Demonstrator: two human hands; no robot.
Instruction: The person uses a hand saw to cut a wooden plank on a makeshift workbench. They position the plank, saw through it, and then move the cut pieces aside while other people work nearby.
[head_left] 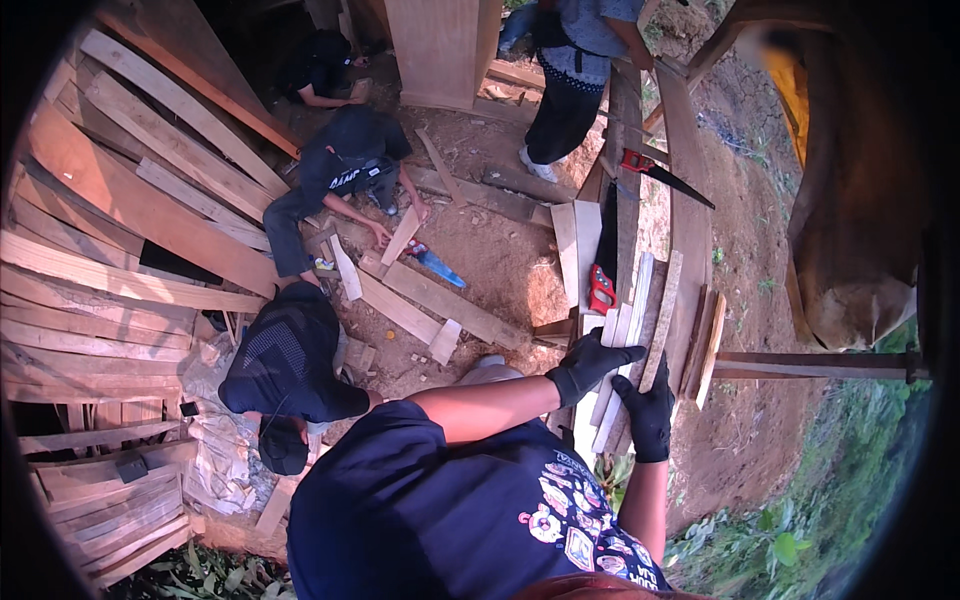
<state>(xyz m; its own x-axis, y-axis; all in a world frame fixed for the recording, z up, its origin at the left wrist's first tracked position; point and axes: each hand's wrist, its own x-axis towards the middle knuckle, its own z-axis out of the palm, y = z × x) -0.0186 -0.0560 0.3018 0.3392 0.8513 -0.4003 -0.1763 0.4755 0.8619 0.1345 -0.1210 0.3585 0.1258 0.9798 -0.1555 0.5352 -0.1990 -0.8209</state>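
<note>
Both my hands wear black gloves and are on a bundle of narrow wooden strips (630, 318) lying lengthwise on the plank bench. My left hand (593, 367) is closed over the strips from the left side, fingers pointing right. On the right, my right hand (648, 412) grips a light brown wooden strip (661, 318) near its lower end, with the thumb on the near side. The fingertips are partly hidden behind the wood. Just beyond my left hand lies a handsaw with a red handle (602, 289), its dark blade pointing away.
A second red-handled handsaw (637, 161) lies farther along the bench planks (688, 215). Short boards (704, 345) sit at the right edge. On the ground at left, a crouching person (350, 160) handles a board near a blue-bladed saw (437, 265). Another person (290, 350) bends closer; one stands beyond.
</note>
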